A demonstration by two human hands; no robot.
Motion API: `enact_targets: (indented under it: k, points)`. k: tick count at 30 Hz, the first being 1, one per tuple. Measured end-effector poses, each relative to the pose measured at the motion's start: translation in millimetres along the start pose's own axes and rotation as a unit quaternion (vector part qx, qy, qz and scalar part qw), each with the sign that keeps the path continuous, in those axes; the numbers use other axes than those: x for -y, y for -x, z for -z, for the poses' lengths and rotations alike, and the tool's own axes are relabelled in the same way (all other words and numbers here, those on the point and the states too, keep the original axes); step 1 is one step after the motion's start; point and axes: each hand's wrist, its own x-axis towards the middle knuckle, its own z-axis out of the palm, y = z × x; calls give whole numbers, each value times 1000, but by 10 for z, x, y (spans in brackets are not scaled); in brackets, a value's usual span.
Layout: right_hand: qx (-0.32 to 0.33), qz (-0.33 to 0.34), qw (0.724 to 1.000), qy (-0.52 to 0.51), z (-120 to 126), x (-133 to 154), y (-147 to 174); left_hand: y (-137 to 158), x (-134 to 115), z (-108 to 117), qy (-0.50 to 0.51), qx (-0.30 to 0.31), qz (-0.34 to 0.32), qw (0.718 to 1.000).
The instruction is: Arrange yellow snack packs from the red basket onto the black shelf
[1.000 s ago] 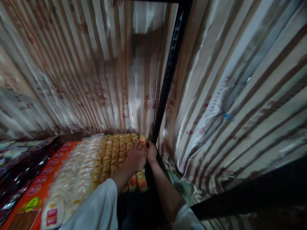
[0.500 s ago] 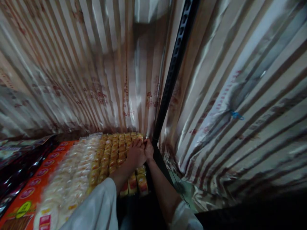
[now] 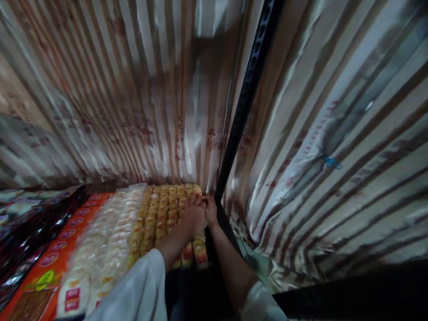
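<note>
Both my hands are together at the back right corner of a shelf, above the rightmost row of small yellow packets (image 3: 161,223). My left hand (image 3: 195,215), back upward, has its fingers bent down against the packets at the far end of that row. Against its right side lies my right hand (image 3: 211,210), fingers curled inward near the dark post. Dim light and the hands themselves hide what the fingers grip. Closer to me, the front packet (image 3: 200,254) of the row shows a red and yellow face.
Left of the yellow rows stand clear packs of round white items (image 3: 112,236), an orange package (image 3: 63,243) and dark glossy packs (image 3: 40,232). A perforated black post (image 3: 242,107) rises at the corner. Striped sheeting (image 3: 160,102) hangs behind, with a blue tie (image 3: 331,162) at right.
The view has shifted slightly, so the shelf and hands sit a little further right. Both hands stay at the same corner, drawn slightly closer together.
</note>
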Motion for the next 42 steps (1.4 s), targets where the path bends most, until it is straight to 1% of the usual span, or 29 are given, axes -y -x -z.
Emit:
enact_targets:
  k: [4,8,12,15,18,20,23,26,27,29,30,31,32,33,36,39,41,42]
  points:
    - [-25,-18,999,-30,68,104,27,51,-36,8,23,-4,-13,1000]
    - [-25,-52,997,-56,189,304,177,159,-140,38,54,-1,-39,998]
    - [-11,-75,996,-52,341,510,401,355,-249,96,71,-5,-63,995]
    - [2,-94,995,-34,455,636,593,570,-295,136,79,-6,-75,994]
    - [-7,-101,995,1,574,766,837,883,-344,171,115,-5,-82,990]
    - [-7,-99,995,-8,658,870,1053,1158,-388,199,142,-11,-83,986]
    - [20,-96,993,-61,778,1046,1487,1642,-441,245,180,-31,-104,978]
    - [46,-89,993,-67,850,1183,2018,2142,-444,241,213,-38,-113,970]
    - [71,-80,993,-59,856,1202,2198,2300,-433,214,223,-43,-102,968]
    - [96,-60,993,-40,833,1183,2536,2587,-399,113,241,-43,-65,967]
    - [115,-67,991,-28,804,1145,2684,2713,-376,39,253,-39,-46,966]
    - [152,-80,985,-16,764,1091,2815,2822,-349,-49,265,-37,-13,964]
    - [185,-103,977,3,713,1024,2928,2913,-317,-146,275,-23,22,961]
    - [205,-129,970,27,653,949,3022,2986,-281,-251,285,-10,58,957]
    - [253,-175,949,67,442,717,3210,3093,-143,-575,296,52,186,936]
    - [280,-244,925,77,246,528,3319,3082,3,-856,279,136,320,895]
    - [292,-280,910,90,154,430,3374,3051,77,-1003,268,182,367,872]
    - [299,-291,904,95,123,388,3397,3035,102,-1065,266,198,372,867]
